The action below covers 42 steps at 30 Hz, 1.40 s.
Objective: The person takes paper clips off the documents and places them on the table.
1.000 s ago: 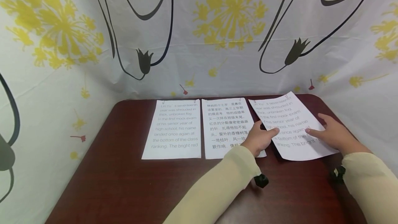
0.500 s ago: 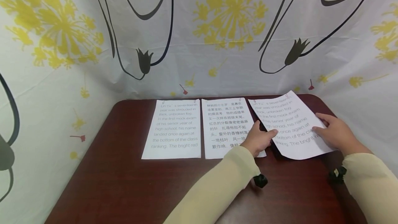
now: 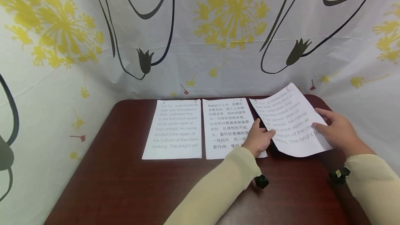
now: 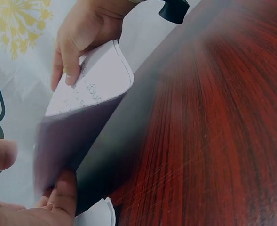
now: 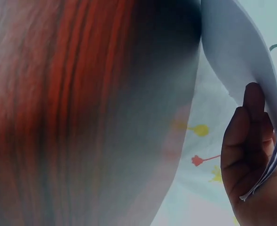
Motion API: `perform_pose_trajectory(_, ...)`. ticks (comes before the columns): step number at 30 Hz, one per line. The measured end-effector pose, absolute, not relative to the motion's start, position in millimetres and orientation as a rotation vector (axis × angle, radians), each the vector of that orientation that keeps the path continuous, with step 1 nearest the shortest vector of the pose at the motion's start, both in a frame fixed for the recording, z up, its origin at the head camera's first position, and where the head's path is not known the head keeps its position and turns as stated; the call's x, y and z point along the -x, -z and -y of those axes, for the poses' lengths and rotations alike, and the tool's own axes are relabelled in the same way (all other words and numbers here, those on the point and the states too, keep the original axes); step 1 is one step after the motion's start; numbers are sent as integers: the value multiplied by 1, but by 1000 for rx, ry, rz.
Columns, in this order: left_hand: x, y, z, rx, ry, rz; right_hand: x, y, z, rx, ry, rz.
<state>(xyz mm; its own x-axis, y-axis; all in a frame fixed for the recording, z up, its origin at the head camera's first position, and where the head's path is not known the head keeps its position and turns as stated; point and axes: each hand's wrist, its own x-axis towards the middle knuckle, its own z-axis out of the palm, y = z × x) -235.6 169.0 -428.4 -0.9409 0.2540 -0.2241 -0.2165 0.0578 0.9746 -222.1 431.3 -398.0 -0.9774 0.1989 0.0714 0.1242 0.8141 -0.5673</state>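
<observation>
Since half a second ago, the clipped English-text sheets [image 3: 289, 124] at the right end of the table [image 3: 175, 190] have risen on their right side, their far right corner now higher against the patterned cloth [image 3: 187, 41]; the right hand [image 3: 339, 133] has shifted slightly inward with them. The white paper is smooth and supple, tilted and bowed, its near edge rounding into a shallow curve. The right wrist view shows several thin layers at the edge. Small wire clips [image 3: 288, 88] sit at its far corners.

The right hand pinches the right edge, thumb on the printed face and fingers beneath, its forearm reaching in from the near right corner. The left hand [image 3: 257, 140] is at the left edge, its arm slanting in from below; whether its thumb and fingers close on the paper, I cannot tell.

Just beside, partly beneath the left hand, a Chinese-text sheet [image 3: 226, 124] lies flat, then another English-text sheet [image 3: 176, 131] farther left. Cream sleeves [image 3: 215, 186] cover both arms. The table is dark red with streaked wood grain and a rounded far corner; the creased white cloth behind carries yellow dandelion heads and grey tulips.
</observation>
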Motion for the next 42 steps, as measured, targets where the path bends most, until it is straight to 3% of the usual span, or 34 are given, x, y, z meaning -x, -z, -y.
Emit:
perform_pose_trajectory(23,244,425,-160,16,-1998,-2079,203,383,-409,257,-1044,2746)
perform_pose_trajectory(35,250,414,-144,-125,-2256,-1843,196,379,-395,141,-1249,2575)
perform_pose_trajectory(42,267,412,-128,-66,-2280,-1852,194,378,-382,116,-1297,2537)
